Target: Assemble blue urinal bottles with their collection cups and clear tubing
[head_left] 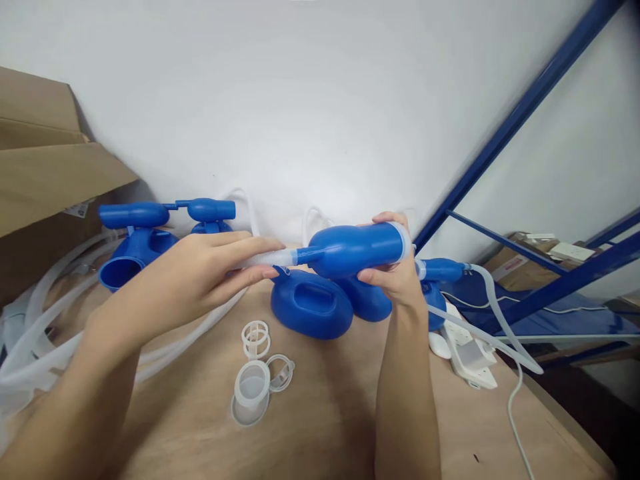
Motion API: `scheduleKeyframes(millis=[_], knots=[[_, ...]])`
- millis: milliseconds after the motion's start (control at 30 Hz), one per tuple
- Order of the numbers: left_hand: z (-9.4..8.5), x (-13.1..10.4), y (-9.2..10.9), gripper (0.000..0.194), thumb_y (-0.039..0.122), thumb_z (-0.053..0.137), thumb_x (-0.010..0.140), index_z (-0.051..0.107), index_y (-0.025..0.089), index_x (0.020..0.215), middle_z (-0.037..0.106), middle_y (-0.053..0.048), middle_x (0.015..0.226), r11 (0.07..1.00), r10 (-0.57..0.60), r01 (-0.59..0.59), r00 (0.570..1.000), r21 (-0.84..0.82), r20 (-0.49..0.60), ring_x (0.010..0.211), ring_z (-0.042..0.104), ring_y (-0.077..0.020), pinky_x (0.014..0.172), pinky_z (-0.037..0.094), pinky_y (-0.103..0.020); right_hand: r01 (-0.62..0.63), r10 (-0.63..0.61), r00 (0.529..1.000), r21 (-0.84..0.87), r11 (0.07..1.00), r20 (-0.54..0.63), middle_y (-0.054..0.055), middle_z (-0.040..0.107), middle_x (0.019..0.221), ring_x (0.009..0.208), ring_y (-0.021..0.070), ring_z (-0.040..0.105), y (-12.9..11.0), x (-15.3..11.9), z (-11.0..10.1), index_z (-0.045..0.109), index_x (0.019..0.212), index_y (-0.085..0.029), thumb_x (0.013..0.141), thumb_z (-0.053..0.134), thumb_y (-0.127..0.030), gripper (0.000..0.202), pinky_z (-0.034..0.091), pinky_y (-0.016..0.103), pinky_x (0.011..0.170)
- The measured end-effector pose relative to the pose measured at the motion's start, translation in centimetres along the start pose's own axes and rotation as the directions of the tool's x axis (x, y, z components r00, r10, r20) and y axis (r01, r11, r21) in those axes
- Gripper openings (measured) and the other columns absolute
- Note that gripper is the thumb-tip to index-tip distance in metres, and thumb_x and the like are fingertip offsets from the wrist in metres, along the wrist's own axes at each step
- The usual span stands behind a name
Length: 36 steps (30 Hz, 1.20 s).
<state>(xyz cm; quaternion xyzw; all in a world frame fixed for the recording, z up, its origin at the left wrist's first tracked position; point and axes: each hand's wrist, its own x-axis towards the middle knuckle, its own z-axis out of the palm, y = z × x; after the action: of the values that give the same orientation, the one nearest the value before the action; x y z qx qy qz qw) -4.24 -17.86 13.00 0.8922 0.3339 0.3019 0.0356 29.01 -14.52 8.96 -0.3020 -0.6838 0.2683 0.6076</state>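
My right hand (395, 267) grips a blue bulb-shaped plastic receptacle (345, 248) around its wide end, which has a white translucent cap (401, 241). The narrow spout points left and meets a translucent hose (273, 259). My left hand (215, 267) is closed on that hose near the joint, pinching it between thumb and fingers. Just below the receptacle is a blue bottle (311, 303) with a recessed oval; whether the two are joined cannot be told. Another blue bottle (370, 300) is partly hidden behind it.
White rings (256, 339) and translucent caps (251, 390) lie on the wooden table (320, 427). More blue bottles (137, 257) and coiled hoses (45, 333) are at left, below a cardboard box (55, 147). At right are a power strip (467, 353), cables and a blue metal shelf (520, 127).
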Motion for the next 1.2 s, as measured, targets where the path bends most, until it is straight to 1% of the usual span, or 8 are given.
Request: scheduleKeyframes(millis=[200,400,500,667,833,1000,1133,1200], knots=[[-0.2,-0.4,-1.0,0.031,0.044,0.050,0.109,0.072,0.028,0.124,0.078,-0.003,0.107,0.995,0.086,-0.078,0.989,0.066,-0.124,0.084,0.071,-0.0206,0.077,0.051,-0.031,-0.030,0.029,0.998,0.010,1.000,0.052,0.000,0.070,0.117,0.109,0.0259,0.069,-2.1,-0.3,1.6,0.053,0.112,-0.032,0.049,0.104,-0.026,0.081,0.061,0.042,0.094],[-0.4,-0.1,-0.3,0.021,0.028,0.051,0.107,0.070,0.023,0.114,0.075,-0.001,0.088,0.986,0.164,-0.161,0.977,0.036,-0.134,0.071,0.067,-0.0163,0.067,0.048,-0.028,0.132,-0.130,0.990,-0.056,0.990,0.045,-0.001,0.067,0.119,0.115,0.0243,0.067,-3.6,-0.6,2.6,0.050,0.114,-0.034,0.055,0.103,-0.029,0.079,0.058,0.042,0.100],[-0.2,0.0,0.1,0.017,0.023,0.051,0.106,0.067,0.023,0.111,0.067,0.003,0.071,0.978,0.203,-0.209,0.965,-0.016,-0.166,0.059,0.060,-0.0140,0.058,0.043,-0.027,0.215,-0.211,0.976,-0.124,0.969,0.045,0.001,0.066,0.119,0.116,0.0264,0.066,-4.5,-0.9,2.6,0.051,0.115,-0.036,0.056,0.103,-0.032,0.078,0.056,0.046,0.105],[0.3,-0.1,0.9,0.014,0.023,0.050,0.104,0.062,0.023,0.097,0.055,0.004,0.060,0.967,0.221,-0.240,0.957,-0.088,-0.186,0.047,0.049,-0.0131,0.050,0.035,-0.028,0.275,-0.270,0.962,-0.191,0.942,0.053,0.000,0.066,0.118,0.114,0.0286,0.065,-5.6,-1.5,2.2,0.056,0.113,-0.042,0.059,0.103,-0.033,0.072,0.055,0.051,0.106],[0.9,-0.1,1.1,0.027,0.025,0.049,0.105,0.053,0.021,0.079,0.040,0.007,0.056,0.956,0.160,-0.185,0.979,-0.229,-0.122,0.047,0.038,-0.0096,0.051,0.028,-0.027,0.369,-0.337,0.928,-0.251,0.895,0.161,0.001,0.065,0.117,0.110,0.0288,0.066,-6.3,-1.7,1.8,0.056,0.118,-0.039,0.059,0.104,-0.030,0.077,0.058,0.051,0.097],[1.4,0.4,1.5,0.040,0.027,0.041,0.110,0.043,0.018,0.071,0.031,0.007,0.060,0.805,0.154,-0.135,0.988,-0.577,-0.016,0.052,0.029,-0.0076,0.051,0.025,-0.025,0.385,-0.342,0.918,-0.252,0.888,0.198,0.003,0.063,0.116,0.106,0.0322,0.068,-7.3,-2.0,1.7,0.056,0.116,-0.042,0.061,0.103,-0.029,0.074,0.063,0.055,0.090],[1.8,1.1,2.2,0.046,0.038,0.044,0.109,0.043,0.019,0.067,0.035,0.005,0.058,0.732,0.015,0.080,0.991,-0.677,0.133,0.052,0.031,-0.0083,0.048,0.025,-0.025,0.444,-0.381,0.888,-0.264,0.856,0.260,0.004,0.063,0.120,0.110,0.0304,0.067,-7.1,-2.1,1.3,0.056,0.123,-0.039,0.064,0.100,-0.021,0.076,0.065,0.054,0.091],[2.2,1.3,2.2,0.050,0.047,0.048,0.107,0.043,0.019,0.066,0.033,0.006,0.054,0.640,-0.053,0.208,0.972,-0.740,0.228,0.049,0.028,-0.0084,0.044,0.021,-0.025,0.478,-0.408,0.871,-0.281,0.832,0.273,0.005,0.064,0.123,0.112,0.0294,0.066,-6.9,-2.1,1.0,0.056,0.125,-0.037,0.065,0.098,-0.016,0.076,0.065,0.053,0.092]])
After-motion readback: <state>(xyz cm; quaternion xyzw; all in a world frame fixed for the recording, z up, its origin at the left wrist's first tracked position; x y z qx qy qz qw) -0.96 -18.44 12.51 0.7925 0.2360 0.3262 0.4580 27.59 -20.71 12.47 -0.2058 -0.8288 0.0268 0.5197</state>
